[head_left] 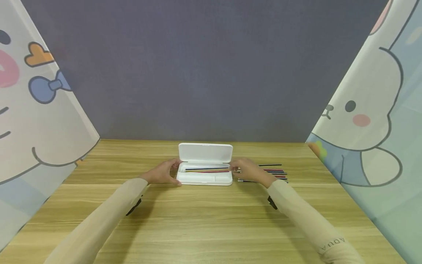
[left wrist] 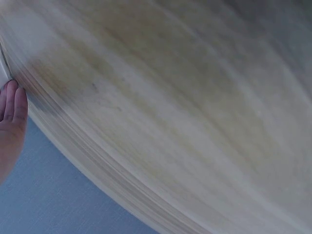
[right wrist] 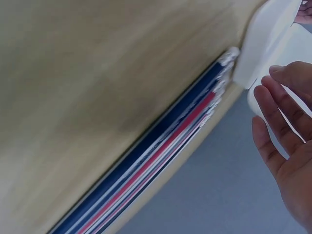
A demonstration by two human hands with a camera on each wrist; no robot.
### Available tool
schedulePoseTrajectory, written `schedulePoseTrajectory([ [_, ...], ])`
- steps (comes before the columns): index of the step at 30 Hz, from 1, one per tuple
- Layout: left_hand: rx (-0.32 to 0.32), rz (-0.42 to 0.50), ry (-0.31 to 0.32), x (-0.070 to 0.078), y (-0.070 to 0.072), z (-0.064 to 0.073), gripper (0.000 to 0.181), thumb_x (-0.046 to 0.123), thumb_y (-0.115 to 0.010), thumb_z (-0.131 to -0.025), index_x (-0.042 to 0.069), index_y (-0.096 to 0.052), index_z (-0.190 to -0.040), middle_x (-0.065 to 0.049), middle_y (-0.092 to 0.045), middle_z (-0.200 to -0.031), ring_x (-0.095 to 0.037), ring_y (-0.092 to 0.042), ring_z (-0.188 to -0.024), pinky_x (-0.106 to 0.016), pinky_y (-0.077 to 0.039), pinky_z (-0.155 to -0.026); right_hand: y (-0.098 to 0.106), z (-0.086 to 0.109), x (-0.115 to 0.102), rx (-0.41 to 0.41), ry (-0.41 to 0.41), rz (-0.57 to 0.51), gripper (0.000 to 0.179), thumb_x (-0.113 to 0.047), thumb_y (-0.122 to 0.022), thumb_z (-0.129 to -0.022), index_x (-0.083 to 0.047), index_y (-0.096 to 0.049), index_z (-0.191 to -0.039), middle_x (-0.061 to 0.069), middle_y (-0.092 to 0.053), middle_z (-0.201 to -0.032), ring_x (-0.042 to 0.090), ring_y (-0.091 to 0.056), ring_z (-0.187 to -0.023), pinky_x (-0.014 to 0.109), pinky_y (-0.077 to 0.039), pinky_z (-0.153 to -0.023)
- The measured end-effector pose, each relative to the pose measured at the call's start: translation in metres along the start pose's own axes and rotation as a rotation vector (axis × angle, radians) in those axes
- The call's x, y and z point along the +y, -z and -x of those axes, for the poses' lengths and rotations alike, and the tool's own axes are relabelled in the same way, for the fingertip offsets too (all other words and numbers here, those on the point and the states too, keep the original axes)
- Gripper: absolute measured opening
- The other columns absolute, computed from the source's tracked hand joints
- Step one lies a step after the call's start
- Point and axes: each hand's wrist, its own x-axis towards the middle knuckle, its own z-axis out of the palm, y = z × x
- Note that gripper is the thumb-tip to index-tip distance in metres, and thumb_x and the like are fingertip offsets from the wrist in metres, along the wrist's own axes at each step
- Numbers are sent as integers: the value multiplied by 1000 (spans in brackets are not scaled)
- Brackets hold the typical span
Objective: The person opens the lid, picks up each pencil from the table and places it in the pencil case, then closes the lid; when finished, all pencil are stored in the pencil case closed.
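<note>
Inside the open white case [head_left: 196,178], pencils [head_left: 206,170]; left hand [head_left: 163,172] spread at its edge, right hand [head_left: 248,169], grip unclear.

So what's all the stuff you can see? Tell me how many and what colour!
Pencil case: 1, white, mid-table, its lid open
Pencils in the case: at least three, dark, yellow and red, lying lengthwise
Loose pencils: several, too bunched to count, dark blue and red among them, right of the case
Table: 1, yellow-brown wood grain, under the case
Back panel: 1, grey, behind the table
Left cartoon wall: 1, mostly white, blue bow
Right cartoon wall: 1, white animal, pale blue-green
Sleeves: 2, cream, on the arms
Left fingers: bare, at the case's left end
Right fingers: bare, by its right end
</note>
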Motion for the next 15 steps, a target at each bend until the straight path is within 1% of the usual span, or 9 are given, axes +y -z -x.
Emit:
schedulePoseTrajectory([
  [4,-3,-1,8,2,1,1,86,33,-82,-63,-1,-41,-129,-18,-53,-121,-32,-49,-112,-47,-41,-97,3,13,4,22,-11,24,7,-2,-67,-76,-7,-66,-81,1,-64,-78,13,-58,-73,24,-49,-64],
  [10,5,-10,3,1,0,0,84,32,-83,-63,-1,-42,-129,-16,-55,-119,-30,-51,-110,-46,-42,-96,8,30,13,5,-44,74,12,-2,-68,-74,-9,-68,-84,-1,-65,-83,11,-59,-74,26,-50,-64],
  [15,7,-3,9,2,1,0,83,31,-83,-62,0,-43,-128,-16,-55,-118,-30,-51,-109,-46,-42,-96,9,41,22,-6,-29,83,12,-2,-68,-76,-10,-69,-85,-1,-64,-82,10,-58,-71,23,-49,-60],
])
